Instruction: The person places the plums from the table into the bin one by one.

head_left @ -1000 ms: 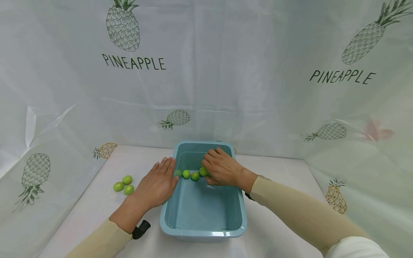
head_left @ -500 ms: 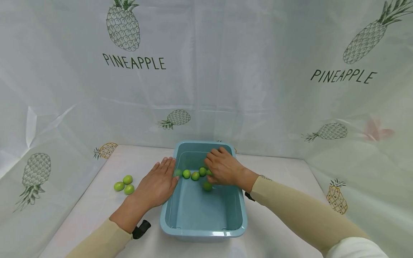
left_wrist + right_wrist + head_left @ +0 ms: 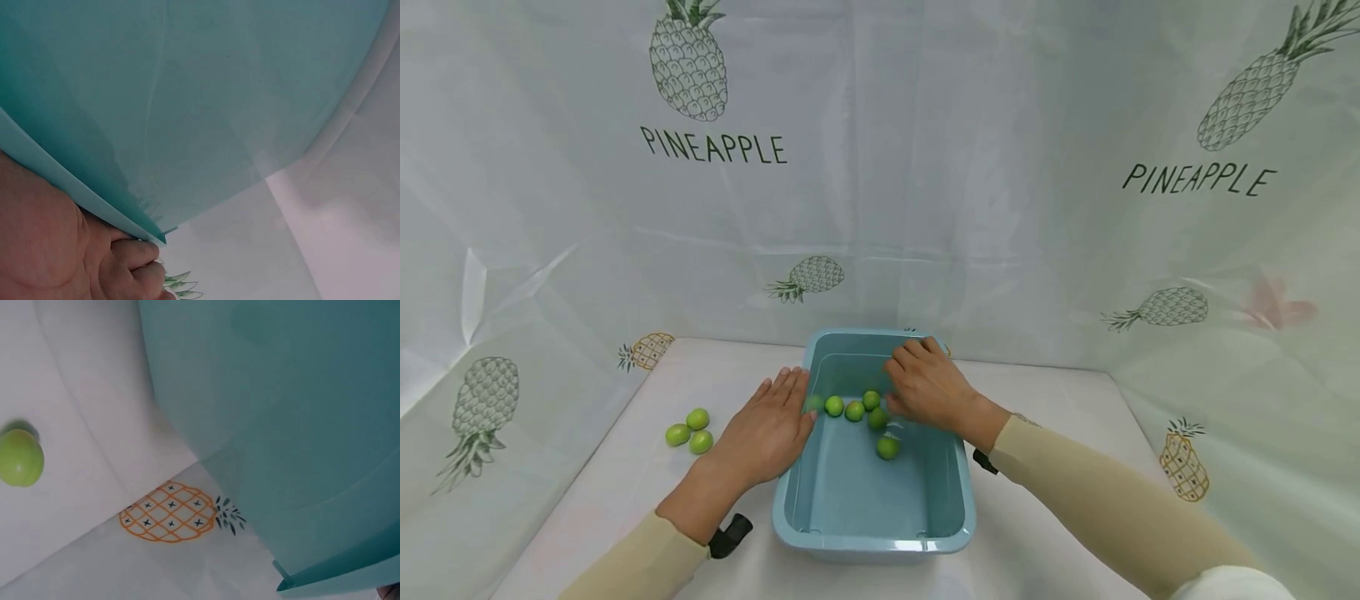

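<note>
A blue plastic tub [image 3: 872, 533] sat at the middle of a white table [image 3: 1060, 417] draped, like the walls behind it, in cloth printed with pineapples. The left hand [image 3: 763, 433] lay flat against the tub's wall at about 9 o'clock, fingers straight and together, pressing on the rim rather than gripping it — a placement that looked meant to brace the tub so it would not slide. The left wrist view agreed: the blue wall [image 3: 187, 106] filled the frame with the palm [image 3: 37, 244] tight against its edge.

The right hand [image 3: 928, 387] hung over the tub's far right corner, near 1 o'clock, knuckles up and fingers curled downward toward the inside. Whether those fingers pinched anything I could not tell, since the back of the hand hid the fingertips.

Inside the tub, green fruits [image 3: 853, 410] lay in a loose row across the far half, from 10 o'clock toward the right hand, and one more green fruit [image 3: 887, 447] sat apart nearer the centre. They looked round and smooth, the kind that would roll freely on the tub's floor — which probably explained the scatter.

Three other fruits [image 3: 689, 429] sat clustered on the table well to the left of the tub, at about 9 o'clock. In the right wrist view, a single fruit [image 3: 20, 457] lay on the cloth just outside the tub's wall [image 3: 281, 412].
</note>
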The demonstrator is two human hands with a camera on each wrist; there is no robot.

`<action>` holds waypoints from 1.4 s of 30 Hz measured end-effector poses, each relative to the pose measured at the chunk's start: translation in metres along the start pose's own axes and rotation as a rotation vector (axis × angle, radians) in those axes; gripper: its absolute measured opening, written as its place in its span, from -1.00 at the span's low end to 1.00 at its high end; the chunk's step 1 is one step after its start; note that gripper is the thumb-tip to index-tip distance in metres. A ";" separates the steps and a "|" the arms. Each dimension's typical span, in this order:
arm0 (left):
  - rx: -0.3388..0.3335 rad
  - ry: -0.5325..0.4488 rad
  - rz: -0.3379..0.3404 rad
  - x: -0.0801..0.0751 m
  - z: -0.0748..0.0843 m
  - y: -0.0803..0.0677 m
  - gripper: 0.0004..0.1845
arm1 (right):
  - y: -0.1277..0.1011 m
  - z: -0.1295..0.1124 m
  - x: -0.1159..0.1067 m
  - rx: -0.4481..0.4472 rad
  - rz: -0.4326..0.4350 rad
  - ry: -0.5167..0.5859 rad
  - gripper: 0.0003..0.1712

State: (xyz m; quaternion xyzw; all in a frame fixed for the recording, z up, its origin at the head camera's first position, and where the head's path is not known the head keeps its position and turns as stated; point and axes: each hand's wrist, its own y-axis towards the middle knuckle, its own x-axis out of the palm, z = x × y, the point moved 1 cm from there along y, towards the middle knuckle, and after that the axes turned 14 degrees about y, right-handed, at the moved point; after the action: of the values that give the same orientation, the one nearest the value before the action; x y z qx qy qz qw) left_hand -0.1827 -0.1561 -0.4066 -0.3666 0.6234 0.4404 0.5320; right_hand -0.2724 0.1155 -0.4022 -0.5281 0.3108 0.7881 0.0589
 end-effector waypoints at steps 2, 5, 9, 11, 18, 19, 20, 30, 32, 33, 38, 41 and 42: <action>-0.002 -0.006 0.000 0.000 0.000 0.000 -0.28 | -0.002 0.002 -0.002 0.005 0.046 0.005 -0.75; -0.004 -0.011 -0.002 0.000 0.000 0.000 -0.29 | -0.008 0.008 -0.007 0.018 0.105 0.021 -0.77; -0.005 -0.013 -0.010 0.001 0.000 0.000 -0.28 | -0.021 0.019 -0.015 0.051 0.153 0.026 -0.76; -0.008 -0.014 -0.014 0.002 0.000 0.000 -0.27 | -0.030 0.027 -0.019 0.069 0.174 0.023 -0.77; -0.011 -0.012 -0.011 0.002 0.001 -0.002 -0.28 | -0.076 0.054 -0.020 0.153 0.178 -0.008 -0.74; -0.011 -0.010 -0.009 0.001 0.001 -0.002 -0.28 | -0.083 0.056 -0.018 0.166 0.168 -0.007 -0.74; -0.008 -0.009 -0.005 0.001 0.001 -0.002 -0.28 | -0.090 0.059 -0.017 0.178 0.154 -0.005 -0.74; -0.002 -0.021 0.008 0.003 0.001 -0.002 -0.28 | -0.144 0.059 0.018 0.248 -0.117 -0.013 -0.56; -0.003 -0.020 0.008 0.004 0.001 -0.001 -0.27 | -0.151 0.057 0.027 0.235 -0.155 -0.015 -0.54; -0.004 -0.018 0.008 0.004 0.001 -0.001 -0.27 | -0.155 0.056 0.032 0.225 -0.169 -0.019 -0.53; -0.004 -0.010 0.010 0.005 0.000 -0.001 -0.27 | -0.166 0.055 0.050 0.191 -0.204 -0.030 -0.52; -0.006 -0.004 0.008 0.004 0.000 -0.001 -0.27 | -0.168 0.055 0.056 0.183 -0.217 -0.041 -0.54; -0.005 -0.002 0.008 0.003 0.000 -0.001 -0.27 | -0.168 0.055 0.057 0.180 -0.220 -0.045 -0.55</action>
State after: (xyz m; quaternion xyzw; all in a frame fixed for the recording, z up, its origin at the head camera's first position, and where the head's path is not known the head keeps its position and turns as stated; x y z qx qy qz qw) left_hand -0.1822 -0.1562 -0.4098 -0.3652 0.6231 0.4445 0.5299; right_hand -0.2700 0.2666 -0.5099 -0.5339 0.3191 0.7573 0.1990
